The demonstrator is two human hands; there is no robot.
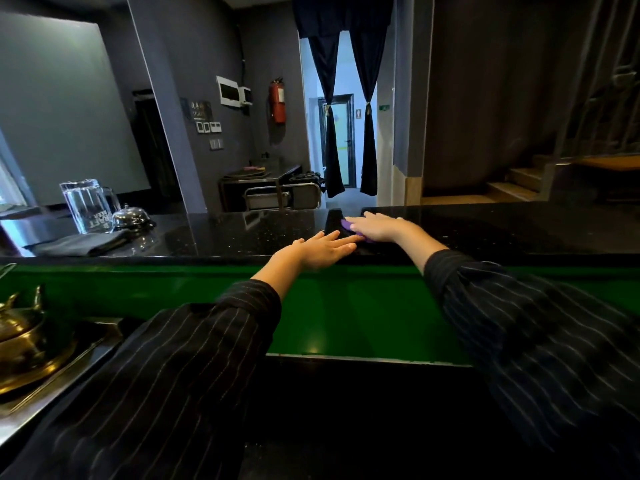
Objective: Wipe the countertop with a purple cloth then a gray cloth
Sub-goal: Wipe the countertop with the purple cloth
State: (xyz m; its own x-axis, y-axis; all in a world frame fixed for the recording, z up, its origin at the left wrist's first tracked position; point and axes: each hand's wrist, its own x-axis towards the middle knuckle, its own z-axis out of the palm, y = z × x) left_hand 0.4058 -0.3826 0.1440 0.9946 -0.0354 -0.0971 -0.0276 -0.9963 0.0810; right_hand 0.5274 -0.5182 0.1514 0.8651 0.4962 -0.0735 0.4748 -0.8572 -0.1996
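So the right hand (pixel 375 227) presses flat on the purple cloth (pixel 346 224) to wipe the desk (pixel 242 237); left hand (pixel 320 249), fingers straight, probably braces beside it. Gray cloth (pixel 79 243) waits aside.

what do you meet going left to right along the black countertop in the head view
folded gray cloth → service bell → left hand → right hand; left out: glass pitcher, behind the gray cloth, and purple cloth, under the right hand
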